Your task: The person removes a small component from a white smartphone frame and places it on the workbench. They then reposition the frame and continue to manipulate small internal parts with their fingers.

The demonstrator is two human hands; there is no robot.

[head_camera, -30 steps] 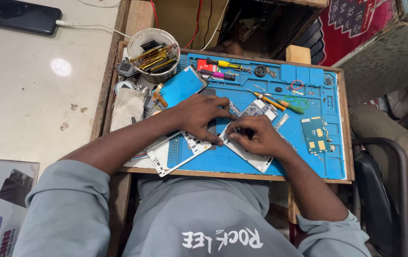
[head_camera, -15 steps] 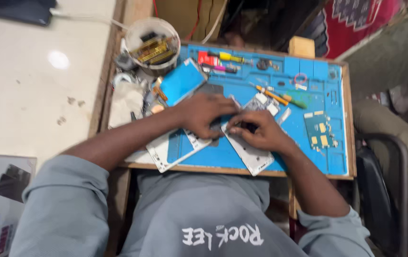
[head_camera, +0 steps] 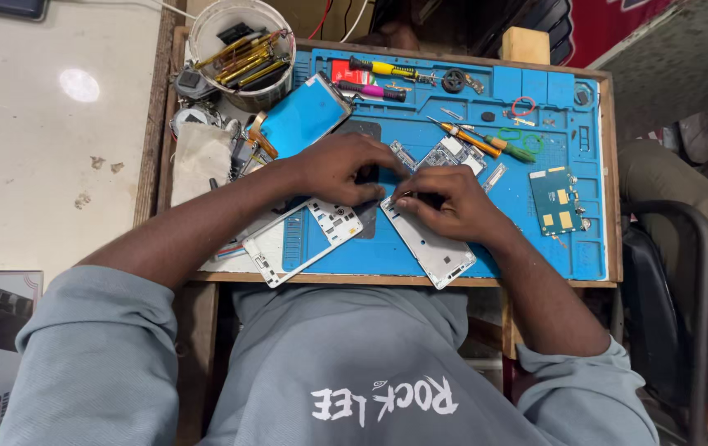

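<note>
Left hand (head_camera: 341, 168) pressed flat, fingers curled over dark part. Right hand (head_camera: 445, 202) pinches top edge of white phone back cover (head_camera: 430, 244) (long, pale, lying diagonally on blue work mat (head_camera: 486, 239)). White phone frame (head_camera: 300, 239) just beside; green circuit board (head_camera: 558, 201) farther right.

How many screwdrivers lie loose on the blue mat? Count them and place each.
3: a yellow-handled screwdriver along the top edge, a pink-handled screwdriver just below it, an orange-handled screwdriver right of centre. The white cup holds more tools, unclear.
</note>
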